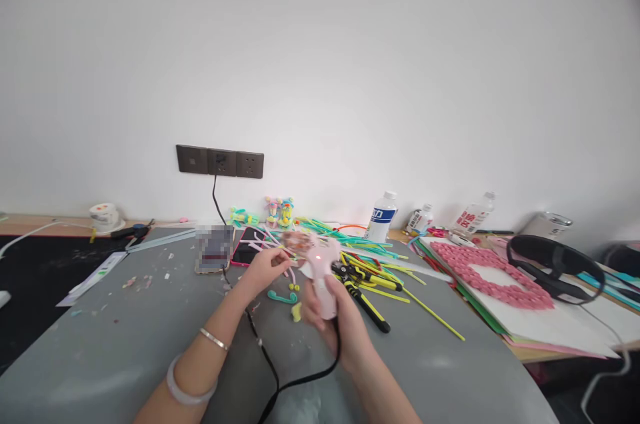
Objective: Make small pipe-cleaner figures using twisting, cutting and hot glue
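My right hand (337, 321) is closed around the handle of a pale pink hot glue gun (324, 263), its black cord trailing down toward me. A small light glows on the gun's body. Left of it, my left hand (267, 271) has its fingertips pinched together; what they hold is too small and blurred to name. A blurred brownish thing (297, 242) shows between the gun's front and my left fingers. Below lie a teal curled pipe cleaner piece (283, 297) and small yellow bits (296, 312). Black-and-yellow pliers (369, 307) rest right of the gun.
Green and yellow pipe cleaners (380, 257) spread behind the pliers. Two phones, one grey (214, 249) and one pink-edged (249, 246), lie at the left. Small figures (279, 212), a bottle (381, 216) and a headset (555, 269) stand farther out. A black cord (263, 344) crosses the mat.
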`<state>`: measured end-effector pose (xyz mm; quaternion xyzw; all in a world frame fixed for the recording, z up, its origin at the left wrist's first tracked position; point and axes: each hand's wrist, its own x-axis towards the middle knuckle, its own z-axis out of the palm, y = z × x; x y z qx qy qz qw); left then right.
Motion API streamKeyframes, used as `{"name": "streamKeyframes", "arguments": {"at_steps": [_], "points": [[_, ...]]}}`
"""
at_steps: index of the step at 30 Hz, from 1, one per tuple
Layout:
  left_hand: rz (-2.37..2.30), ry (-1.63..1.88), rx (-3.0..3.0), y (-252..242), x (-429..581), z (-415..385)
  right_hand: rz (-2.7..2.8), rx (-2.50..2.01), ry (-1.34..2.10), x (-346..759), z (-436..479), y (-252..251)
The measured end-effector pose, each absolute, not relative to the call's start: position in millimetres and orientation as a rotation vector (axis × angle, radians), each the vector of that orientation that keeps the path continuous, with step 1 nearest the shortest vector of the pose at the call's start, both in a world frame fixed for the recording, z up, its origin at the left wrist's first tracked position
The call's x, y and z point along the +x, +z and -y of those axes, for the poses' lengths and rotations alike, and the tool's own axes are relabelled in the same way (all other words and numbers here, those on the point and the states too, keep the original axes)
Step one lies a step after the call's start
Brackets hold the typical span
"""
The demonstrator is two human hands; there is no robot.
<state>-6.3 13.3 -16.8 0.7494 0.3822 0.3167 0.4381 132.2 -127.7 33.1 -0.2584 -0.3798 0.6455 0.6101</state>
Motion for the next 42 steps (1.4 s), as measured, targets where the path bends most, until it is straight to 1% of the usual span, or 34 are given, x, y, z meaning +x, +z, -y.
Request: {"name": "streamKeyframes", "arguments": {"at_steps": [3, 5, 9, 13, 25, 42], "points": [[-0.931, 0.561, 1.972, -8.3, -15.8, -10.2, 0.799, -0.722, 1.444, 171.4, 149.9, 18.0], [-0.906, 0.472, 2.018, 0.0, -23.2, -6.7, 0.747, -0.8, 1.442, 184.4, 159.5, 3.9], [-0.863, 0.382, 2.109, 12.3, -28.9, 1.2, 0.733, -0.885, 1.456, 188.7, 166.0, -24.1], [-0.869, 0.334, 2.148, 8.6, -23.2, 4.5, 0.774, -0.974, 1.419, 185.5, 163.0, -37.4], [-0.974, 0.385, 2.151, -6.4, -23.2, -4.1, 0.999, -1.175, 1.535, 197.6, 146.0, -2.6], [-0.939, 0.45, 2.124, -13.1, -22.5, -7.2, 1.07, -1.36, 1.537, 194.8, 131.3, 1.7]]}}
